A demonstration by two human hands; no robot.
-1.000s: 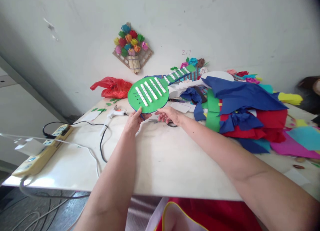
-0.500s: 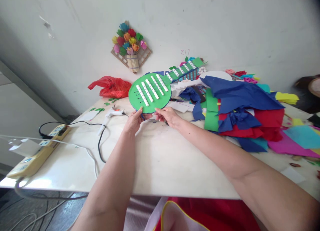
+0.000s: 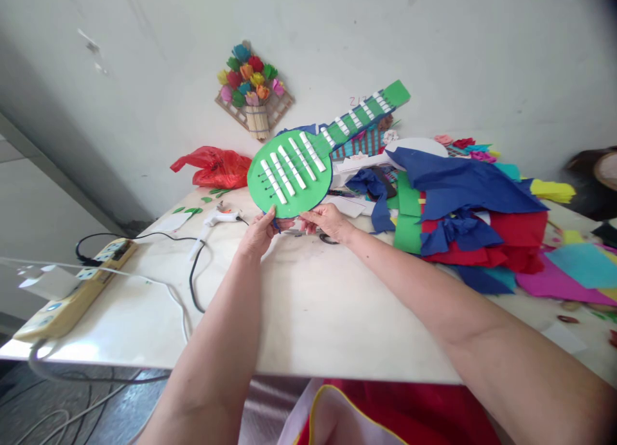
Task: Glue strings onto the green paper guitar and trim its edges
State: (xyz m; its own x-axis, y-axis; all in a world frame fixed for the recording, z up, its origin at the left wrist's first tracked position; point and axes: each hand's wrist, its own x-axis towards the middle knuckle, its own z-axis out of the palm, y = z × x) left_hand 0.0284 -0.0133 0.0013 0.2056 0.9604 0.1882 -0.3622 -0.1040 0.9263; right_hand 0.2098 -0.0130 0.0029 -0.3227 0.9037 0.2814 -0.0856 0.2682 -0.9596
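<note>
A green paper guitar (image 3: 289,197) with a round body, a long neck and white rolled strips across it is held up over the table, its neck pointing to the upper right. Thin strings run along it, and dark blue shows at its edge. My left hand (image 3: 261,231) grips the lower rim of the body, thumb on the front and fingers behind. Just right of it, my right hand (image 3: 326,221) pinches the same rim. The fingers behind the guitar are partly hidden.
A white glue gun (image 3: 218,220) lies left of my hands, near a cream power strip (image 3: 77,290) with cables. Behind it sits a red plastic bag (image 3: 212,168). Coloured paper sheets (image 3: 463,181) heap up on the right. A paper flower bouquet (image 3: 255,91) hangs on the wall.
The guitar's neck has swung upward and its face has tipped up more toward me. Both hands keep their hold on the lower rim, almost in place.
</note>
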